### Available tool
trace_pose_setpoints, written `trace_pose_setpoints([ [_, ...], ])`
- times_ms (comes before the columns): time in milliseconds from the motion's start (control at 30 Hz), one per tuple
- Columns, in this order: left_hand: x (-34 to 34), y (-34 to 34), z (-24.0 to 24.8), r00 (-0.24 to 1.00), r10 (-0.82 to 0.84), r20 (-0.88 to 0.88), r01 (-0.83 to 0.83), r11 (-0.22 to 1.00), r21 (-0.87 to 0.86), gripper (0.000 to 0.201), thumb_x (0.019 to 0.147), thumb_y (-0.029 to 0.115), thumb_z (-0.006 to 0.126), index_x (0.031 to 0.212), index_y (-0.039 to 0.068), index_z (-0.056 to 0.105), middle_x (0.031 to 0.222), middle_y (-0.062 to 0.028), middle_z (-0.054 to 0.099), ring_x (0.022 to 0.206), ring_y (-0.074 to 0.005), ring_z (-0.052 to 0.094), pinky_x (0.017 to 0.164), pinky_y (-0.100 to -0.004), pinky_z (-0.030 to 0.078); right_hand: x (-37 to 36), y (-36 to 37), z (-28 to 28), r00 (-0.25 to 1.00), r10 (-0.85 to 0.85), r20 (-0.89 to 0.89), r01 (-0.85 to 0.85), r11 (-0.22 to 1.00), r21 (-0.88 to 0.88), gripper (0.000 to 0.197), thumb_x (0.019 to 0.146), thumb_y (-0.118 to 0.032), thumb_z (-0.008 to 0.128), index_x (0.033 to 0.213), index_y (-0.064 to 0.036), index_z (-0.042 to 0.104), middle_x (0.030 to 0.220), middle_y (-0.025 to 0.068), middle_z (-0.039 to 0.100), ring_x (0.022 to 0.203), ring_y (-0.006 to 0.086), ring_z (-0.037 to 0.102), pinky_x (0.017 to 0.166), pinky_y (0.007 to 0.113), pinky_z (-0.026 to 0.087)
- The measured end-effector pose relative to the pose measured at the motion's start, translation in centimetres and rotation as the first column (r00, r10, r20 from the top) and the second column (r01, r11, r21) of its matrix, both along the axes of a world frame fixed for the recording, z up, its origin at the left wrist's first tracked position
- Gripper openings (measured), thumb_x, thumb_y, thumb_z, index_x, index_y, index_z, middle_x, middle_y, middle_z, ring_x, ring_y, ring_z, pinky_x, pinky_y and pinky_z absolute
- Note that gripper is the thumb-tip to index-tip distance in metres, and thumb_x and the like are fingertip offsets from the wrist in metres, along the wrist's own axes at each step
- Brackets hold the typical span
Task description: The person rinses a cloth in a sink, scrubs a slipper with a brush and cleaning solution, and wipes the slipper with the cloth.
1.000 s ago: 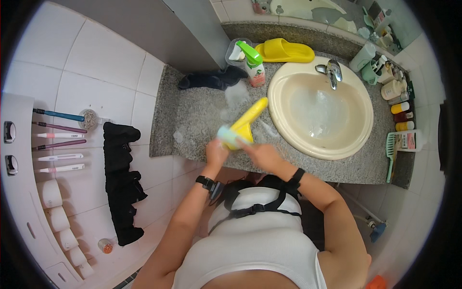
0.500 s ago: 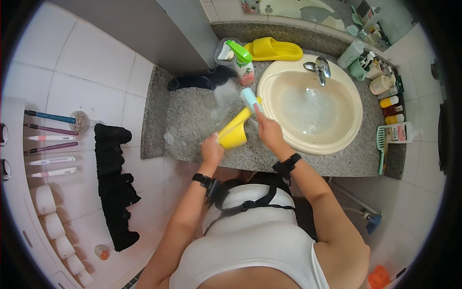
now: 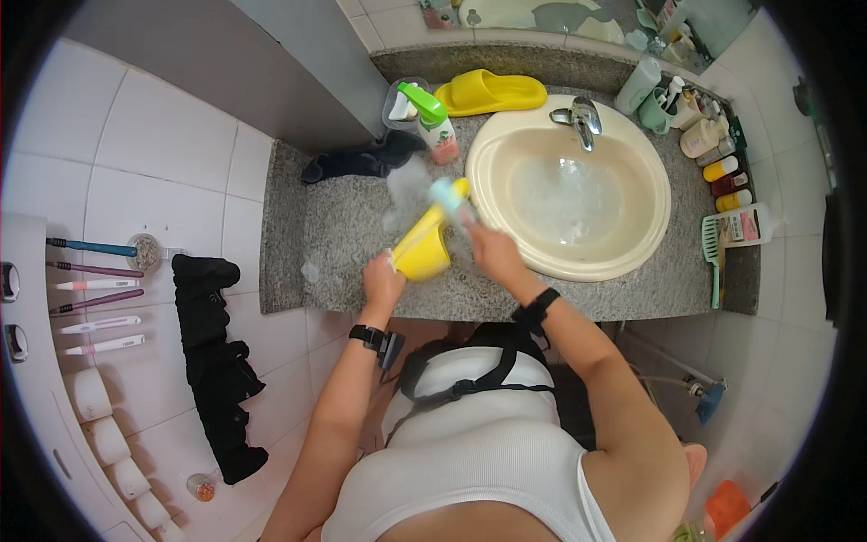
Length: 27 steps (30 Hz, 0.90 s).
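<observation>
My left hand (image 3: 384, 285) grips one end of a yellow slide sandal (image 3: 423, 257), tilted on its side above the grey stone counter. In my right hand (image 3: 497, 256) is a light blue scrub brush (image 3: 447, 197), smeared by motion. It lies across the sandal's far end; its bristles are hidden. The matching yellow slide (image 3: 492, 93) rests behind the basin at the back of the counter. White suds (image 3: 409, 185) lie on the stone beyond the held sandal. The cream basin (image 3: 660, 194), just right of my right hand, holds cloudy water.
A pump bottle with a green top (image 3: 440, 140) stands behind the suds, beside a dark cloth (image 3: 348, 164). Toiletries (image 3: 722, 169) and a green slotted scoop (image 3: 711, 239) line the counter's right side. A chrome faucet (image 3: 582, 117) rises at the basin's back.
The brush has shifted slightly left over the sandal and is now blurred. Both hands and the sandal sit a little further left in view, as does the whole counter.
</observation>
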<state>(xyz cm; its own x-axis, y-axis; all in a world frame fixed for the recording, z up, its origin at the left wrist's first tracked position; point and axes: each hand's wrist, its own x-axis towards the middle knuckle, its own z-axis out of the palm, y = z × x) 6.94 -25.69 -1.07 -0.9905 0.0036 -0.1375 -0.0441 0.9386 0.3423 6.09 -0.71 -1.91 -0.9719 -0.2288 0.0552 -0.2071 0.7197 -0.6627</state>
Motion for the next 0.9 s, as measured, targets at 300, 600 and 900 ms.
trace_pose_setpoints([
  [300,0.2,0.3,-0.1,0.998,0.017,-0.062,-0.014,0.999,0.049,0.021,0.072,0.000,0.062,0.091,-0.006,0.065,0.084,-0.0275,0.064,0.080,-0.0436,0.062,0.068,-0.0484,0.050,-0.9,0.0,-0.2,0.989,-0.135,-0.057,0.126,0.982,-0.142,0.054,0.088,-0.011,0.053,0.142,-0.0173,0.044,0.070,0.0197,0.062,0.059,0.0372,0.062,0.055,0.048,0.049],
  [600,0.0,0.5,-0.6,0.992,-0.006,-0.125,0.004,1.000,-0.012,0.024,0.069,0.005,0.065,0.092,-0.003,0.066,0.081,-0.0253,0.064,0.077,-0.0436,0.062,0.066,-0.0479,0.050,-0.2,-0.5,0.2,0.998,0.065,-0.012,-0.064,0.996,0.064,0.055,0.086,-0.018,0.058,0.140,-0.0162,0.045,0.069,0.0174,0.064,0.059,0.0358,0.063,0.054,0.046,0.051],
  [900,0.4,0.7,-0.6,0.996,0.009,-0.086,-0.010,1.000,-0.002,0.023,0.072,0.004,0.064,0.094,-0.001,0.067,0.082,-0.0246,0.066,0.079,-0.0403,0.065,0.070,-0.0480,0.053,-0.2,0.1,-1.3,0.999,0.048,0.025,-0.049,0.997,0.061,0.054,0.086,-0.011,0.053,0.139,-0.0175,0.047,0.069,0.0183,0.063,0.060,0.0364,0.063,0.055,0.047,0.051],
])
